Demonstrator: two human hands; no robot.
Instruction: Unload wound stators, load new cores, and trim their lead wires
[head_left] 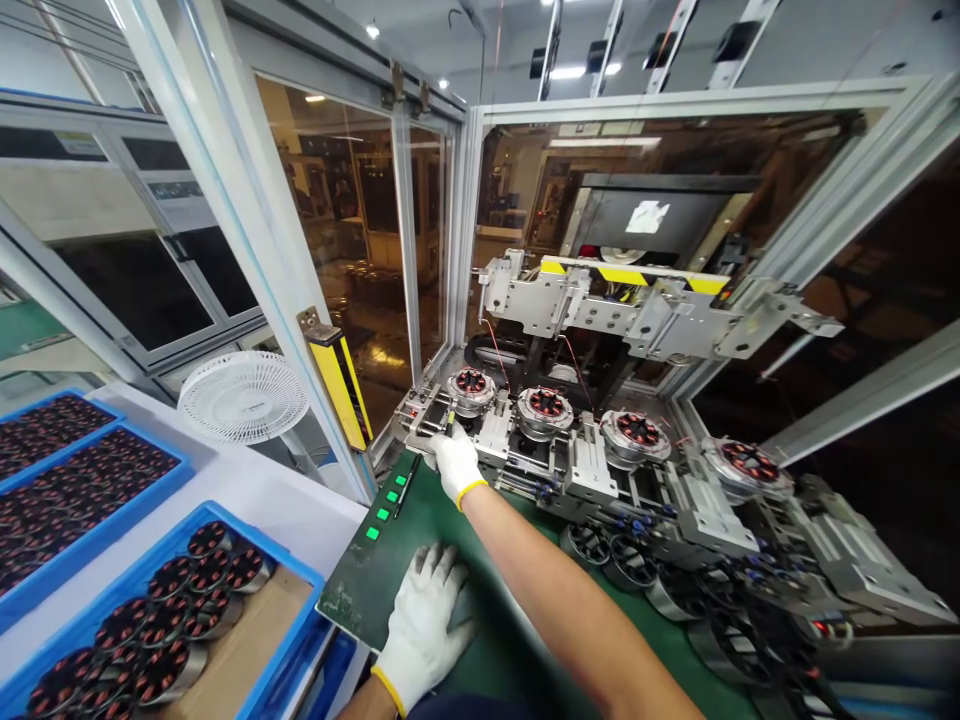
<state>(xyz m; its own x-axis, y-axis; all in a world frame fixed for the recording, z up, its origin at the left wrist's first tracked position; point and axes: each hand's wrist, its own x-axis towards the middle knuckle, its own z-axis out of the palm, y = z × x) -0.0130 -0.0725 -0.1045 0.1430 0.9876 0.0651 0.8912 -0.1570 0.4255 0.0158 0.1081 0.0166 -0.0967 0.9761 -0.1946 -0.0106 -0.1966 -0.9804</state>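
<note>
The left hand (421, 625) lay spread, palm down, on a dark control board (358, 590) with green lights. The right arm (555, 590) reached across a green mat (517, 660). The right hand (457, 465) rested with fingers pressed together on a metal fixture (487, 430) beside the nearest motor coil (471, 388); any pinched item could not be seen. Risk: fixture movement, possibly from a stray press on the board, could trap those fingers.

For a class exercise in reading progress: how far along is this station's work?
Done-looking: four wound stators sit on the machine's fixtures. In hand: the right hand touches a metal fixture; the left hand rests on a green panel. Remaining: more stators lie in a blue tray.
</note>
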